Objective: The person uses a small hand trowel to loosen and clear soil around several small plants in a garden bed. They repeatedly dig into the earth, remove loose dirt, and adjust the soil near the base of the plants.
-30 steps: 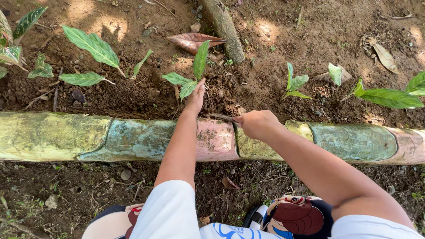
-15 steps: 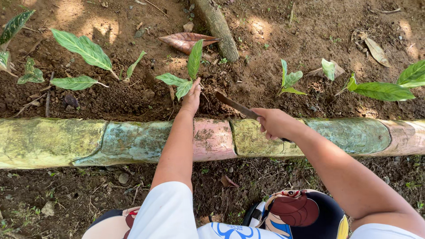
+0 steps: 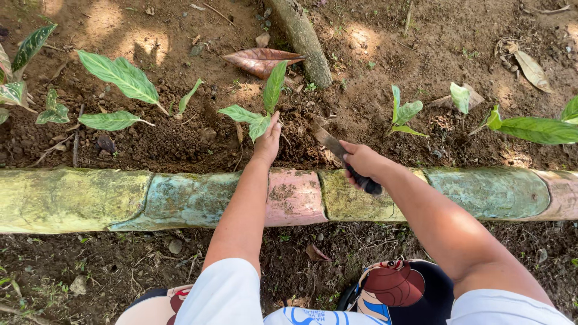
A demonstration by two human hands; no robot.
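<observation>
While the person leans over the border, these lines record the moment.

Left hand: left hand (image 3: pixel 267 139) reaches across the border (image 3: pixel 198 198) and pinches the base of the seedling (image 3: pixel 265 102); fingers closed on the stem at soil level, leaves free above.

Right hand: right hand (image 3: pixel 360 161) wrapped tight around the dark handle of the knife (image 3: pixel 337 150); a full fist, no gap showing.

Knife: blade points up and left, tip at the soil (image 3: pixel 301 138) just right of the seedling. Half a second ago it lay flatter and nearer the border; a second ago the fist sat low by the border with the blade barely showing.

Change: right hand has moved out over the bed, and the blade now angles toward the plant's base. Left hand has stayed on the stem throughout.

Reading: judged from this, the blade is working the earth beside the held plant, the left hand steadying it. Whether the tip is in the soil or just on it cannot be told.

Seedling: upright, in dark loose earth just beyond the border, between a leafy plant (image 3: pixel 117 78) to the left and a small plant (image 3: pixel 402 114) to the right.

Surroundings: dry brown leaf (image 3: pixel 259 60) and a branch (image 3: pixel 301 39) lie behind the seedling.
</observation>
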